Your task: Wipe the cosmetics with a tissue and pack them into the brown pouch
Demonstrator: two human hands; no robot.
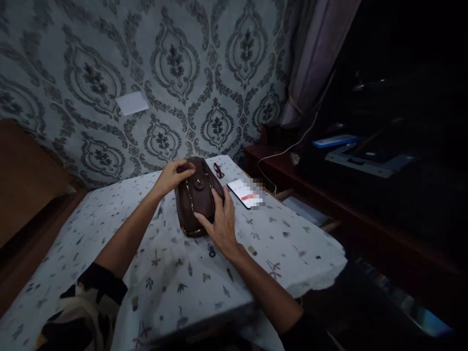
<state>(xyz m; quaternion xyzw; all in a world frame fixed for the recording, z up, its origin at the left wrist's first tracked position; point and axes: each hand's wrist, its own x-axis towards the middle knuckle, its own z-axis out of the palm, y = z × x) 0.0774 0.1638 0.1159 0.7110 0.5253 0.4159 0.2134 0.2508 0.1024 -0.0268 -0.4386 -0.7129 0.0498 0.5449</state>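
Observation:
A dark brown handbag (197, 202) with gold-coloured chain trim and a round clasp tab lies on the patterned tablecloth (168, 282). At its far left edge, my left hand (173, 176) is closed on the bag, fingers bent over the top and thumb close to the index finger. My right hand (221, 219) grips the near right side, its thumb on the front and its fingers along the side. Both palms are turned away, so the exact contact is partly hidden.
Right of the bag lie a lit smartphone (243, 194) and dark-red glasses (218, 170). A small black item (211, 250) is on the cloth near me. A white cable (285, 152) hangs by a dark red cabinet (263, 155). A patterned wall (139, 63) stands behind.

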